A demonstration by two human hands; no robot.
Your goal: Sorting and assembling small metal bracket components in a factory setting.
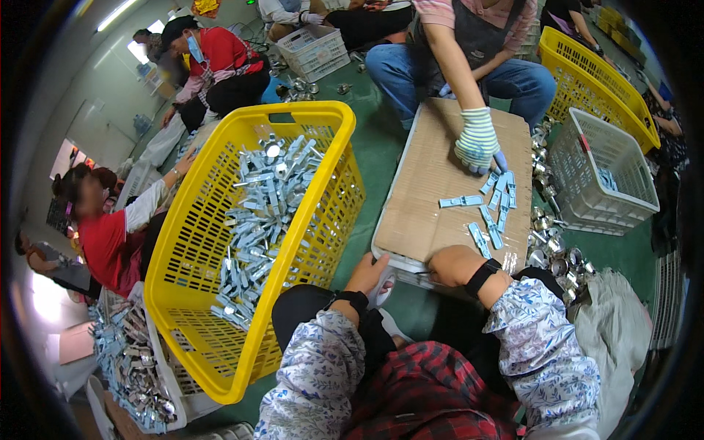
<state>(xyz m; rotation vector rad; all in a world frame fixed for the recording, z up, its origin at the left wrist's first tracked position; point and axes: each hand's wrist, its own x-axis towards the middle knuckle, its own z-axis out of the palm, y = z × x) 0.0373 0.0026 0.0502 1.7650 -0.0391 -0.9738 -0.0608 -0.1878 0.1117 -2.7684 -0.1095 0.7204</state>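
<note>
My left hand (367,274) is closed at the near left corner of a low board topped with brown cardboard (418,183), thumb by its edge. My right hand (453,265) curls at the same near edge, farther right, its fingertips mostly hidden. Several slim light-blue plastic pieces (493,202) lie loose on the cardboard beyond my right hand. Across the board, another person's hand in a striped glove (477,143) reaches down to the far pieces.
A big yellow basket (275,293) stands left, holding light-blue pieces with metal parts (268,213). Shiny metal parts (561,257) are heaped right of the board, near a grey crate (598,205) and a pale sack (609,330). Other people sit around the room.
</note>
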